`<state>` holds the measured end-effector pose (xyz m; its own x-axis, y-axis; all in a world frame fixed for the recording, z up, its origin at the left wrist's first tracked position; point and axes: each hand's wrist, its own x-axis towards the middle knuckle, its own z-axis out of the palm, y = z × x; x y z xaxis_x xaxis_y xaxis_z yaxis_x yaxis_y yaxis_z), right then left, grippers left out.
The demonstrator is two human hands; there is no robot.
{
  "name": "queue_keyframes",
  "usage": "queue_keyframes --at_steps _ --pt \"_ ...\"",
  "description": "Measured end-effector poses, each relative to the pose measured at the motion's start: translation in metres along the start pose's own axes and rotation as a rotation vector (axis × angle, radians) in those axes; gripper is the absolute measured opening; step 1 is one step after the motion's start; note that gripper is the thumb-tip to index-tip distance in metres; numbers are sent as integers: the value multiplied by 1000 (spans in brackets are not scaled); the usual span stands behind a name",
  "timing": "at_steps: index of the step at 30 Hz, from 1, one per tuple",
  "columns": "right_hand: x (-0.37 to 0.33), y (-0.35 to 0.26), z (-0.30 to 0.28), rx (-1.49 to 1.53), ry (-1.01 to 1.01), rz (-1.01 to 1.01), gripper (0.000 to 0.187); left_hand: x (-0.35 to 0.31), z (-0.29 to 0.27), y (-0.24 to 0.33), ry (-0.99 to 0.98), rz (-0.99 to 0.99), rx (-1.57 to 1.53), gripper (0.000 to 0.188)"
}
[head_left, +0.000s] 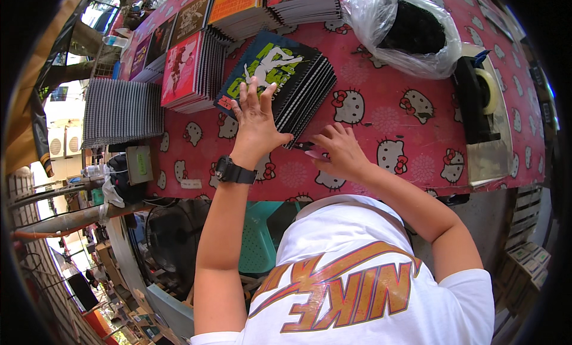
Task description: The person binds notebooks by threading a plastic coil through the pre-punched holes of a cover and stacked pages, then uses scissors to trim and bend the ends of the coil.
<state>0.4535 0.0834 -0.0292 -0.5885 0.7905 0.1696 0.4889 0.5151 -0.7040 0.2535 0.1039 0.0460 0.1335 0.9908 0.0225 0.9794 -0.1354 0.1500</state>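
A stack of spiral-bound notebooks (pixel 275 77) lies tilted on the table, its top cover dark with a white figure and green lettering. My left hand (pixel 256 116) rests on the near-left part of the top cover, fingers spread and thumb reaching toward the bound edge. A black watch sits on that wrist. At the stack's near corner, my right hand (pixel 341 151) is closed round a small dark tool (pixel 304 146) with a pinkish part by the fingers. Its tip meets the bound edge; the hand hides most of it, so its exact kind is unclear.
More notebook stacks (pixel 182 71) stand at the back left, beside a tall pile with coil edges outward (pixel 122 113). A clear plastic bag with black contents (pixel 411 32) lies at the back right, near a black tape dispenser (pixel 476 101). The pink patterned tablecloth (pixel 357 133) covers the table.
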Motion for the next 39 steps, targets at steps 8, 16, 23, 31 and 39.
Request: queue_keyframes --at_steps 8,16,23,31,39 --pt "8 6 8 -203 29 -204 38 0 0 1 6 1 11 111" --pt "28 8 -5 434 -469 347 28 1 1 -1 7 -1 21 110" --pt "9 2 7 -165 -65 -105 34 0 1 0 -4 -8 17 109" --pt "25 19 5 202 -199 -15 22 0 2 0 -2 -6 9 109" --pt "9 -6 6 -204 -64 -10 28 0 1 0 8 -1 14 109"
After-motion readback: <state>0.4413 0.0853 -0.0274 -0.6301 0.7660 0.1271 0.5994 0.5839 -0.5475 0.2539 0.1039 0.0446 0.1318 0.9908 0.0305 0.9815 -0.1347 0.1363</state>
